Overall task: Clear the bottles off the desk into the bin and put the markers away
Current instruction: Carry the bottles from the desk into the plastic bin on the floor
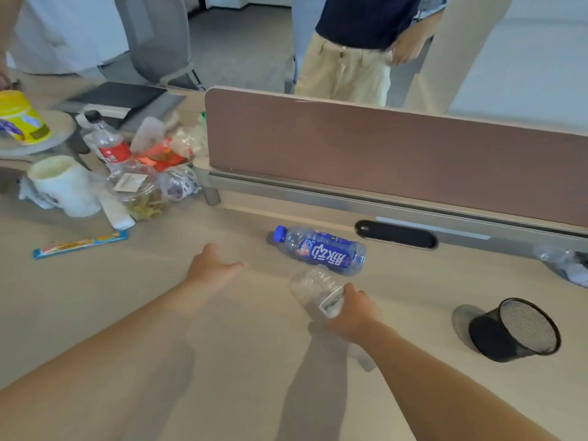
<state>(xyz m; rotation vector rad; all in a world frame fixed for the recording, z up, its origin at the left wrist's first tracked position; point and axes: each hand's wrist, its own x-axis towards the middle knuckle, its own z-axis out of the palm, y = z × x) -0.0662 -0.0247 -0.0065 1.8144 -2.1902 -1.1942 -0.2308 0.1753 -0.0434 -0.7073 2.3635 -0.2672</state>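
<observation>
**Bottle gripped in right hand, another lying by the partition**

Clear, ribbed plastic is seen in the crumpled bottle point(313, 288), round which the fingers of the right hand point(353, 313) are curled; a white band is held under the thumb. The left hand point(211, 267) is spread loosely, with nothing held, over the pale wood-grain desk point(95, 297).

Just behind the gripped bottle, a blue-capped bottle point(321, 249) is laid on its side near the desk's back edge, cap to the left. Behind it a brown partition point(381, 154) is mounted on a grey rail, beside a black oval cable slot point(396, 234). Toward the desk's right edge a black wire-mesh bin point(515, 329) is tipped, so its round mouth is shown.

Toward the back left corner, clutter is heaped: a red-labelled bottle point(108, 144) with a black cap, a white mug point(63, 183), a clear lidded tub point(136, 189) and a long blue wrapper point(79, 245). A yellow cup point(22, 117) is set on a round stand.

White characters, 脉动, are printed on the blue label. Other writing is too blurred to be read.
</observation>
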